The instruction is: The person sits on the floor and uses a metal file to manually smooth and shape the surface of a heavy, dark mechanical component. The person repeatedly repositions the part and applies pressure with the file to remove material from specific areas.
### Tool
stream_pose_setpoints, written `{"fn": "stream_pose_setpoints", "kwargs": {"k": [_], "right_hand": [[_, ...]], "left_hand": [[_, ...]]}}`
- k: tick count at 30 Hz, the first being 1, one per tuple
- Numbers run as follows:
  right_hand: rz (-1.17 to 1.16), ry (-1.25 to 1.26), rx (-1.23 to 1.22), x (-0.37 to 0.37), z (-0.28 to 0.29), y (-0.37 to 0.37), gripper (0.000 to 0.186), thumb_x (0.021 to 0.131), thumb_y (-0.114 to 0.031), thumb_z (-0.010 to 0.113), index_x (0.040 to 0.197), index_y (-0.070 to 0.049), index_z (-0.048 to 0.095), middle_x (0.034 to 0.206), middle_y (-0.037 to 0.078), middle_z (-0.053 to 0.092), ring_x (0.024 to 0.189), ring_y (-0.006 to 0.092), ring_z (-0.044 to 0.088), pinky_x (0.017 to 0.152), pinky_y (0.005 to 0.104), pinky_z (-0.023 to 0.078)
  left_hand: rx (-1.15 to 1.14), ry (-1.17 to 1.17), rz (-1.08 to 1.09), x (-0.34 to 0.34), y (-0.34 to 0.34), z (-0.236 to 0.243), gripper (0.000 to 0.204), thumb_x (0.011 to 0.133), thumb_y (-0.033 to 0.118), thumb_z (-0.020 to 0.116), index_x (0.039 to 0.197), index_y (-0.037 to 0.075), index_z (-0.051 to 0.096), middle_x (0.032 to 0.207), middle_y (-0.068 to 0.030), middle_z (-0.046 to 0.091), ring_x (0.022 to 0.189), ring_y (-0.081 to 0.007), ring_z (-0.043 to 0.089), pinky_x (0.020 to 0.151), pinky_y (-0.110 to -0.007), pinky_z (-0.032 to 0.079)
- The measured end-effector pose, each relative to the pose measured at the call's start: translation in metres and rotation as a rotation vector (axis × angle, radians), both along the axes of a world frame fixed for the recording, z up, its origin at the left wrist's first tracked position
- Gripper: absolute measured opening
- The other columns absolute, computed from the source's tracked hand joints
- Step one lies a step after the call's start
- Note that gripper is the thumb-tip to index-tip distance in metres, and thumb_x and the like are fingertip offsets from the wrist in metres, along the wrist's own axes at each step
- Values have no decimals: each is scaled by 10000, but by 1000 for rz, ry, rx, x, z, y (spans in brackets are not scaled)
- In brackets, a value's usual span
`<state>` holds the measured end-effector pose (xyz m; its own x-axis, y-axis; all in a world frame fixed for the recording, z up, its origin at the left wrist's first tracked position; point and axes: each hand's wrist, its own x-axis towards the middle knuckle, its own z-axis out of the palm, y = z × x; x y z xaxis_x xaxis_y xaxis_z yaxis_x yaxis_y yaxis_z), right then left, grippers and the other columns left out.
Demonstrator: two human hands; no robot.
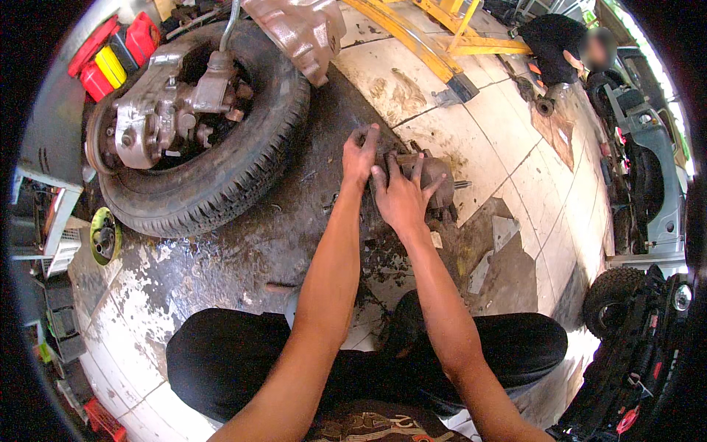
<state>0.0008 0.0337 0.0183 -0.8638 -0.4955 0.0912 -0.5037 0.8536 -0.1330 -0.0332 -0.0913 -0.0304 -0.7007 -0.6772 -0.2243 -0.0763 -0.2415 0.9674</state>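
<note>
The right hand (403,197) is held wide open, back uppermost, with its fingers fanned out over a greasy metal part (445,193); the part seems to be touched from above, but the contact under the fingers is hidden. The left hand (358,153) is partly closed, its fingers curled and its thumb and fingertips brought close together just beside the right hand; whether anything small is pinched there cannot be told. The metal part is set low on the dark, oil-stained floor (294,188), ahead of the person and mostly under and to the right of the right hand, with a short shaft pointed to the right. Both forearms are stretched forward from the lower edge and drawn together toward the hands, the left one slanted to the right and the right one slanted to the left. The left wrist is bent slightly, and the arms are passed between knees spread wide in black trousers (228,361). To the left, a large metal housing (147,110) is cradled in a tyre (254,188) laid on the floor, and a yellow metal frame (409,37) is seen beyond the hands.
</note>
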Motion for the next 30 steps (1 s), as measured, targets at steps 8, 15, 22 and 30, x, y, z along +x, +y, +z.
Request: {"fn": "stream_pose_setpoints", "kwargs": {"k": [8,15,22,30], "right_hand": [[-19,-4,-51,10,4,1,628,985,-527,412,1417,-76,477,1455,195,458,1442,436,235,1063,764,-9],[-1,67,-70,33,-8,8,632,986,-511,425,1443,-74,441,1457,160,469,1438,433,247,1049,778,-19],[5,47,-21,6,-8,-3,608,976,-529,433,1438,-136,464,1447,177,475,1444,430,239,1061,762,-44],[-10,-11,51,-3,1,-3,580,998,-503,410,1470,-166,427,1429,153,503,1454,416,217,1061,755,-57]], "left_hand": [[-30,-7,49,5,1,5,525,901,448,637,1120,-28,667,1071,-184,697,999,-272,647,919,-348,459],[-77,29,73,7,-4,-1,455,913,389,634,1087,-31,673,996,-160,708,921,-232,645,871,-332,472],[-79,64,94,2,-1,-12,419,923,363,625,1063,-30,674,948,-147,706,858,-206,630,833,-327,477],[1,50,53,1,2,-8,416,937,353,610,1059,-41,661,912,-140,703,820,-208,628,807,-333,482]]}}
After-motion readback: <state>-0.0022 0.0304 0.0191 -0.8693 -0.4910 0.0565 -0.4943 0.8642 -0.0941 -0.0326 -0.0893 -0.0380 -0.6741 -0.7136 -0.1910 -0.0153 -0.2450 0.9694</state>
